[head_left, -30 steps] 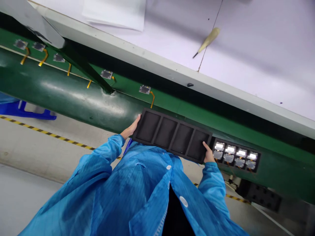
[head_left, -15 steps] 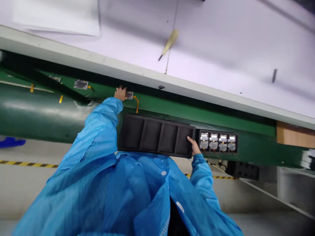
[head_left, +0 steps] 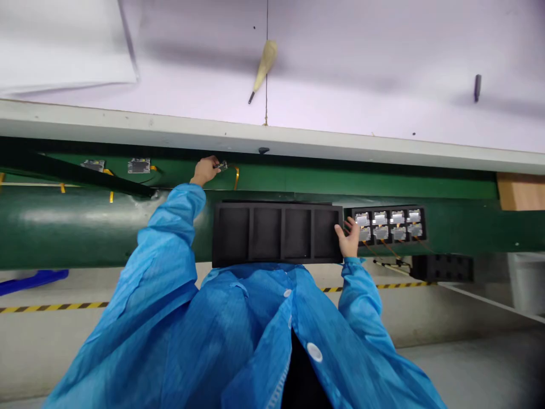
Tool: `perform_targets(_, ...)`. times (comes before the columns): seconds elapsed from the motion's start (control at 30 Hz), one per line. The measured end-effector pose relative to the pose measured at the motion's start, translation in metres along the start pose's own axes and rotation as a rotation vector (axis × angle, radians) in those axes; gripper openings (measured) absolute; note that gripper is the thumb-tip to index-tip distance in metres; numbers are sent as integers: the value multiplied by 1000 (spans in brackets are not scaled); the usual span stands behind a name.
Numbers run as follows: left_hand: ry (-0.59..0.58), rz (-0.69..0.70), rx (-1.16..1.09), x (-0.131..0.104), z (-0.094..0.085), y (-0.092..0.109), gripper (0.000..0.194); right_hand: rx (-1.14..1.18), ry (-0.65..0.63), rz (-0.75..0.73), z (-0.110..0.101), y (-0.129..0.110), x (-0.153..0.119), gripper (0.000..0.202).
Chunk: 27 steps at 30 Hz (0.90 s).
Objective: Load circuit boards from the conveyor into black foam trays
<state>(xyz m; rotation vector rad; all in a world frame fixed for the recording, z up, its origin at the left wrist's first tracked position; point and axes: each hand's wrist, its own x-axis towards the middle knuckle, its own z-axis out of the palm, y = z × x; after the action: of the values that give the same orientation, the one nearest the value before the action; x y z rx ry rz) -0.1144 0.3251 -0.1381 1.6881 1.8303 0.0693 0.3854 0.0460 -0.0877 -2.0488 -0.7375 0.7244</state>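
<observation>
Black tray (head_left: pixel 251 236), four compartments, lies along the near edge of the green bench (head_left: pixel 85 227), directly before the blue coat (head_left: pixel 251 329). Left hand (head_left: pixel 205 170): fingertips pinched on a small board (head_left: pixel 222 166) beyond the tray's left end; an orange ribbon (head_left: pixel 237 178) hangs at the board's right. Right hand (head_left: pixel 349 238): fingers spread, thumb at the tray's right end; contact with the filled rack (head_left: pixel 424 223) just beside cannot be confirmed. Rack carries two rows of four boards. Yellow-handled tool (head_left: pixel 266 59) rests on the white shelf (head_left: pixel 340 102).
</observation>
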Motion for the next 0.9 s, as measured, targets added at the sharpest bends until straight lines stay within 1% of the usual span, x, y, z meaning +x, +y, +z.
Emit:
perform_targets(0.07, 119, 31, -186, -25, -7, 2, 20, -101, 94, -195, -3, -16, -18, 54)
perform_targets(0.1, 178, 49, -277, -43, -11, 5, 19, -132, 128, -270, -3, -27, -31, 49)
perform_targets(0.17, 257, 89, -449, -87, -16, 16, 21, -151, 154, -392, 2, -50, -63, 36)
perform_targets(0.2, 272, 113, -525, -113, -16, 25, 23, -148, 132, -446, 8, -62, -81, 31)
perform_targets(0.23, 267, 136, -589, -138, -14, 35, 25, -139, 78, -499, 15, -75, -99, 28)
perform_targets(0.27, 252, 152, -640, -163, -10, 48, 27, -123, -3, -547, 24, -86, -116, 25)
perform_targets(0.33, 181, 172, -709, -209, 2, 74, 28, -73, -154, -613, 43, -106, -143, 22)
perform_targets(0.37, 139, 188, -730, -228, 10, 86, 28, -49, -207, -628, 52, -112, -151, 23)
perform_targets(0.43, 44, 240, -754, -258, 25, 108, 25, -12, -262, -635, 66, -118, -160, 25)
perform_targets(0.5, -39, 303, -769, -277, 37, 122, 22, 3, -270, -627, 70, -115, -159, 24)
perform_targets(0.57, -93, 356, -780, -285, 45, 131, 19, 8, -251, -611, 66, -108, -156, 20)
perform_targets(0.63, -119, 400, -778, -288, 49, 136, 18, 23, -230, -588, 59, -100, -154, 17)
perform_targets(0.7, -148, 445, -759, -288, 50, 140, 19, 58, -235, -561, 52, -94, -154, 18)
perform_targets(0.9, -209, 562, -700, -286, 54, 158, 18, 171, -287, -489, 33, -82, -152, 32)
